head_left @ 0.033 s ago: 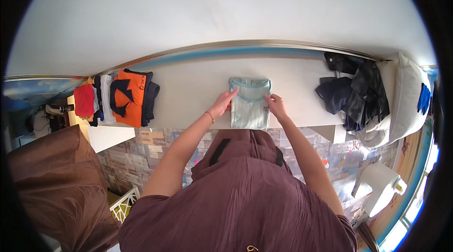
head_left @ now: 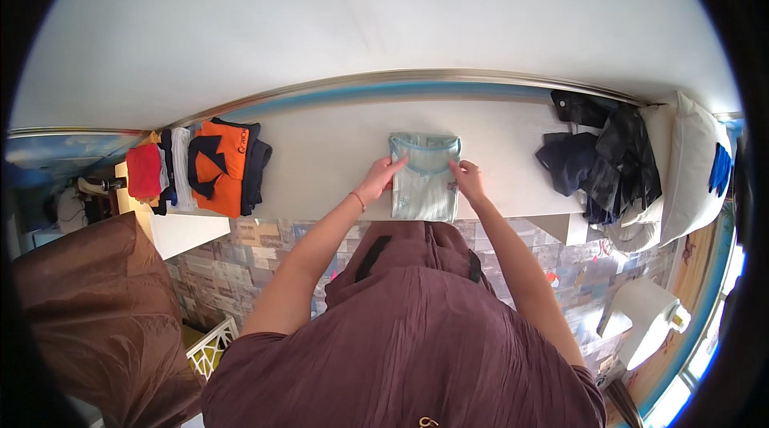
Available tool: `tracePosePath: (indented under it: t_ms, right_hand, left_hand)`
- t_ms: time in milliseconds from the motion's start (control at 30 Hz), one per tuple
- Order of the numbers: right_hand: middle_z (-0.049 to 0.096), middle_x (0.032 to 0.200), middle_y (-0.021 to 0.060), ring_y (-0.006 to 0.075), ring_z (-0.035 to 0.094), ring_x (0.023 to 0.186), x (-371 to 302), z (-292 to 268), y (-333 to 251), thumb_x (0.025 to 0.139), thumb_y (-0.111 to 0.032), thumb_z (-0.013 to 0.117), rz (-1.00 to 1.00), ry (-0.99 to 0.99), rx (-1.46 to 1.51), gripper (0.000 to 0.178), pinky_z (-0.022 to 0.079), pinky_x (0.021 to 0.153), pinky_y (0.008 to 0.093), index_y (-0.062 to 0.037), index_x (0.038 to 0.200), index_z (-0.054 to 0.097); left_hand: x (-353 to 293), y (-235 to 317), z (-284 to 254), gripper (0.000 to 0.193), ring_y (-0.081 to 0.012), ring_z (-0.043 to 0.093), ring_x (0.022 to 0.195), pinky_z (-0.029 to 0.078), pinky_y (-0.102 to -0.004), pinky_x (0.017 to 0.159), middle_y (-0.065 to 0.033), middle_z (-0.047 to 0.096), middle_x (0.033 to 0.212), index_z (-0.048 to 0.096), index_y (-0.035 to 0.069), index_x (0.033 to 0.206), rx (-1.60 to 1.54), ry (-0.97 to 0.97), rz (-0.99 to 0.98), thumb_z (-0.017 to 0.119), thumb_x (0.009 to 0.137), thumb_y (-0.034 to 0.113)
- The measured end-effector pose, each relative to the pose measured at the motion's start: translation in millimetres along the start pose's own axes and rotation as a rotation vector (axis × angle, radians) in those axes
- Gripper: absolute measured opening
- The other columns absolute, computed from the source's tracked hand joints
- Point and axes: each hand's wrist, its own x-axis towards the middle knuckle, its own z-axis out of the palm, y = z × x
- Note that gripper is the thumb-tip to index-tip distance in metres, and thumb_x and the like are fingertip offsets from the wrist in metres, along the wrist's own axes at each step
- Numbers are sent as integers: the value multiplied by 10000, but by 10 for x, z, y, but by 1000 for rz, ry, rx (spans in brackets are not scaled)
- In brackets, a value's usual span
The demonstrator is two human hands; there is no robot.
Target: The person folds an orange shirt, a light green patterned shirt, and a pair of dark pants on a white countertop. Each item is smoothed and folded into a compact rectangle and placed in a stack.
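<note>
A pale green striped shirt (head_left: 424,188) with a light blue neckline lies folded into a neat rectangle on the white tabletop (head_left: 320,164), straight in front of me. My left hand (head_left: 376,181) is at its left edge, thumb on top of the cloth near the collar and the other fingers partly hidden. At the opposite edge, just below the collar, my right hand (head_left: 469,180) pinches the fabric between thumb and fingers. A small dark print shows beside my right fingertips.
Folded clothes stand at the left, an orange and navy shirt (head_left: 232,156) and a red garment (head_left: 144,172) among them. Dark clothes (head_left: 617,156) lie heaped at the right beside a white pillow (head_left: 693,164). A brown cover (head_left: 96,308) drapes at the lower left.
</note>
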Motion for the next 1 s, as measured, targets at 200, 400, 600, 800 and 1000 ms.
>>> tracePosePath:
  t_ms: [200, 400, 600, 800, 1000]
  right_hand:
    - [672, 664, 124, 173, 672, 546, -30, 143, 47, 957, -437, 644, -50, 124, -48, 433, 492, 501, 332, -4, 936, 642]
    - [690, 714, 113, 252, 688, 607, -88, 141, -81, 945, -421, 664, -200, 321, -203, 382, 503, 552, 378, -46, 967, 594]
    - [681, 823, 111, 306, 660, 788, -157, 48, 145, 920, -440, 678, -223, 474, -297, 388, 506, 699, 443, -55, 908, 634]
    - [658, 911, 138, 352, 624, 907, -510, 239, 344, 866, -429, 724, -481, 420, -565, 390, 492, 819, 470, -49, 951, 707]
    - [681, 1082, 148, 241, 661, 893, -554, 250, 410, 917, -297, 704, -29, -29, 112, 379, 530, 771, 367, 39, 1081, 644]
  left_hand:
    - [284, -537, -149, 322, -58, 588, 802, 474, -249, 677, -6, 677, 982, 672, 9, 1103, 124, 209, 342, 657, 991, 310]
    - [347, -426, -149, 282, -136, 685, 741, 523, -288, 687, -65, 722, 821, 717, 9, 968, 314, 794, 497, 706, 928, 288]
    - [-117, -279, -126, 456, -199, 683, 567, 543, -347, 624, -60, 704, 661, 723, 49, 753, 454, 677, 203, 682, 895, 481]
    - [-417, -875, 30, 567, -195, 658, 590, 538, -348, 623, -70, 685, 660, 736, 20, 789, 982, 446, 245, 697, 847, 583]
    - [-689, -901, 297, 434, -237, 657, 1015, 602, -394, 790, -116, 626, 1177, 580, -1, 1233, -430, 183, -90, 683, 936, 298]
